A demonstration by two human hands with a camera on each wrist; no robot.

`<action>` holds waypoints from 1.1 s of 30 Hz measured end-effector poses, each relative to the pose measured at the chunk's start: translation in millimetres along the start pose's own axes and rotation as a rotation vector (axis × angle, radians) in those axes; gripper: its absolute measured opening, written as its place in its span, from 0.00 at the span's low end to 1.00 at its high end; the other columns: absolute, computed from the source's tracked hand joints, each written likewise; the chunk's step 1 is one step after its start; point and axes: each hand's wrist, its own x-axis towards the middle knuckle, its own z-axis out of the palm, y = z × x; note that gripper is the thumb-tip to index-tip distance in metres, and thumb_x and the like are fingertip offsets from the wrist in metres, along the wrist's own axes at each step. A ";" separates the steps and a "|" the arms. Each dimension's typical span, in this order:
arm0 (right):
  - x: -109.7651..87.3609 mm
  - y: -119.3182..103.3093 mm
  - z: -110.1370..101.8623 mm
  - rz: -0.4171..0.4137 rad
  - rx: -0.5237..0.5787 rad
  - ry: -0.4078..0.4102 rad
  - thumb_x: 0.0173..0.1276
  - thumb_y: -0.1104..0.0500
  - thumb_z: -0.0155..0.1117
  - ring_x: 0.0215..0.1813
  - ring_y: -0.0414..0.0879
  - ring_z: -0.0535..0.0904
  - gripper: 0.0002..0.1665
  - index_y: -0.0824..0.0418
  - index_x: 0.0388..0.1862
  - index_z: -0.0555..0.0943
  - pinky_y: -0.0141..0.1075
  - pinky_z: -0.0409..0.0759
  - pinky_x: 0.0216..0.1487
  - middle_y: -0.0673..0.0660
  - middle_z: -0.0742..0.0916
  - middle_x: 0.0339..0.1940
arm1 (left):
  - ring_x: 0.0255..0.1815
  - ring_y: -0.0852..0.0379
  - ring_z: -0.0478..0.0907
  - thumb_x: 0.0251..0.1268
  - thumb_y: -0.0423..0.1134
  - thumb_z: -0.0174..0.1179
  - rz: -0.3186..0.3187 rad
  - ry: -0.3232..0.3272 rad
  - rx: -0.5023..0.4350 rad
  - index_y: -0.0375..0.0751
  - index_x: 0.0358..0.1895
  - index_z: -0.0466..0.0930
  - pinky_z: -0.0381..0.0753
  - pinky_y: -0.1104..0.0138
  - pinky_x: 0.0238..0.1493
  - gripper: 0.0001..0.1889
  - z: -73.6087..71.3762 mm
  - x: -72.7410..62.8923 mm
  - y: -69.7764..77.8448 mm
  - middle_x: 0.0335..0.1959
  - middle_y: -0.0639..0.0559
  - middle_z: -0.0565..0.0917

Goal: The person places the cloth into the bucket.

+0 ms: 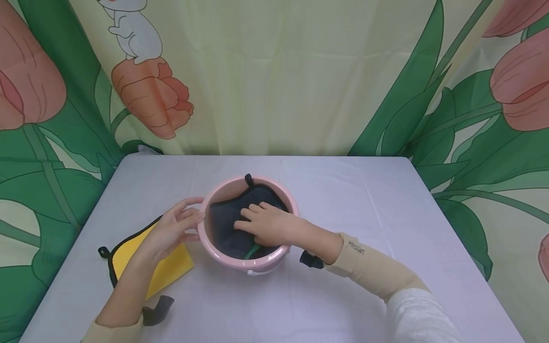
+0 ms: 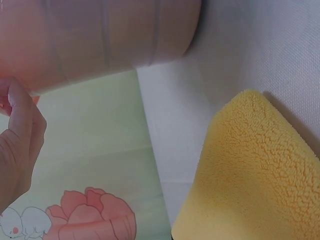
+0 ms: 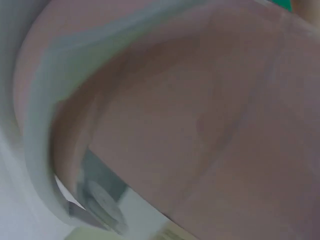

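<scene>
A pink bucket (image 1: pixel 270 259) stands on the table, with a dark navy cloth (image 1: pixel 225 221) edged in black inside it. The cloth's black loop sticks up over the far rim. My right hand (image 1: pixel 268 224) reaches over the near right rim, its spread fingers resting on the dark cloth. At the bucket's left side, my left hand (image 1: pixel 177 226) touches the rim and outer wall with its fingertips. A yellow fleecy cloth (image 2: pixel 260 170) with a black edge and loop lies partly beneath the left forearm. The right wrist view shows mainly the bucket wall; that hand is out of sight there.
A small green part (image 1: pixel 253 251) shows low inside the bucket. The bucket's pale handle (image 1: pixel 262 272) hangs down at its front. A white cloth covers the table (image 1: pixel 343 190); behind it hangs a printed curtain (image 1: pixel 274 85).
</scene>
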 end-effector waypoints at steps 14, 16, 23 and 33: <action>-62.3 39.2 -19.7 0.146 0.963 0.694 0.63 0.63 0.60 0.51 0.51 0.75 0.24 0.63 0.58 0.70 0.43 0.75 0.51 0.58 0.77 0.54 | 0.40 0.55 0.78 0.64 0.44 0.56 0.006 0.001 -0.004 0.43 0.66 0.56 0.80 0.64 0.43 0.30 0.2 -0.4 -1.9 0.43 0.53 0.79; -71.9 44.6 -16.1 0.264 1.049 0.714 0.63 0.63 0.61 0.50 0.52 0.77 0.24 0.62 0.58 0.70 0.41 0.77 0.49 0.58 0.78 0.53 | 0.40 0.55 0.78 0.64 0.44 0.56 0.007 0.003 -0.002 0.43 0.66 0.56 0.80 0.64 0.44 0.30 0.8 -0.8 -1.8 0.43 0.53 0.79; -93.6 58.8 8.7 0.500 1.423 0.579 0.65 0.57 0.59 0.43 0.53 0.82 0.25 0.63 0.59 0.70 0.43 0.82 0.39 0.67 0.80 0.48 | 0.40 0.54 0.78 0.63 0.45 0.56 0.010 0.010 0.000 0.44 0.66 0.56 0.79 0.65 0.45 0.30 1.5 -1.8 -1.4 0.43 0.53 0.78; -94.4 53.8 32.2 0.567 1.646 0.378 0.65 0.54 0.58 0.32 0.50 0.84 0.27 0.70 0.58 0.71 0.39 0.83 0.30 0.63 0.85 0.37 | 0.41 0.54 0.78 0.63 0.45 0.56 0.004 0.002 -0.005 0.45 0.67 0.55 0.79 0.64 0.45 0.31 0.7 -0.8 -1.6 0.44 0.52 0.78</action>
